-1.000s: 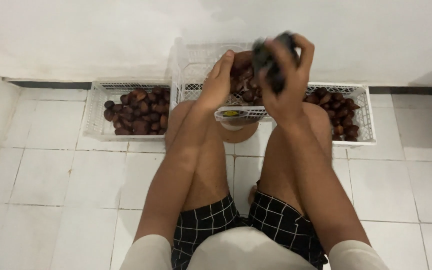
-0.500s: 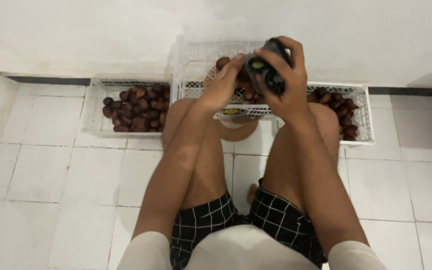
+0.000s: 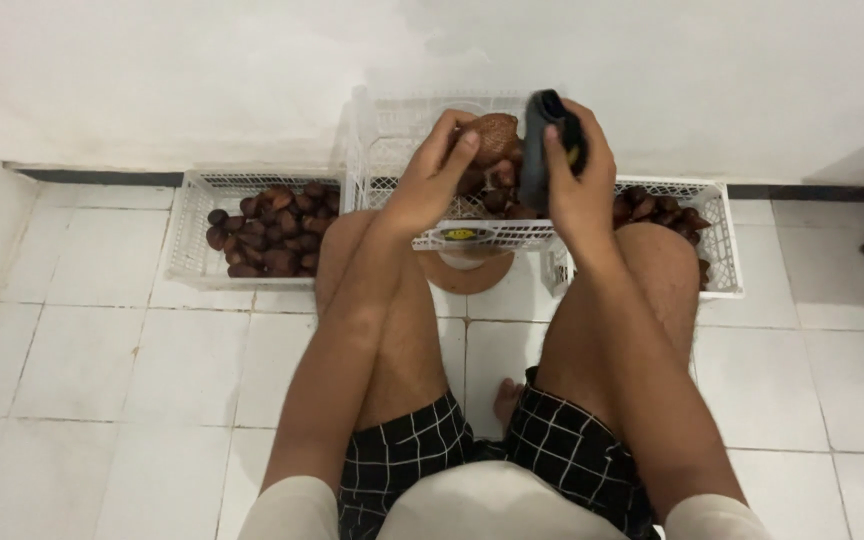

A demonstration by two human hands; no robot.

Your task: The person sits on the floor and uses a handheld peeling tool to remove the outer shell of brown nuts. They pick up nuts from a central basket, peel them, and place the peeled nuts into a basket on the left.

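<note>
Brushing seems underway: the left hand [image 3: 437,185] pinches a brown scaly fruit [image 3: 495,136] above the middle white crate [image 3: 472,237], while the right hand [image 3: 580,185], grip closed, wraps a dark brush-like tool [image 3: 544,140], possibly; next, meeting fruit squarely.

Brown fruit [image 3: 272,228] fills white crates [image 3: 188,225]; the shorts [image 3: 402,455] are black with white checks.

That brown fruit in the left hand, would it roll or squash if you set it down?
The brown fruit looks rounded, so it would probably roll on flat tile. The left hand holds it by the fingertips alone, so it seems light. It shows no dents, so it is likely firm.
</note>
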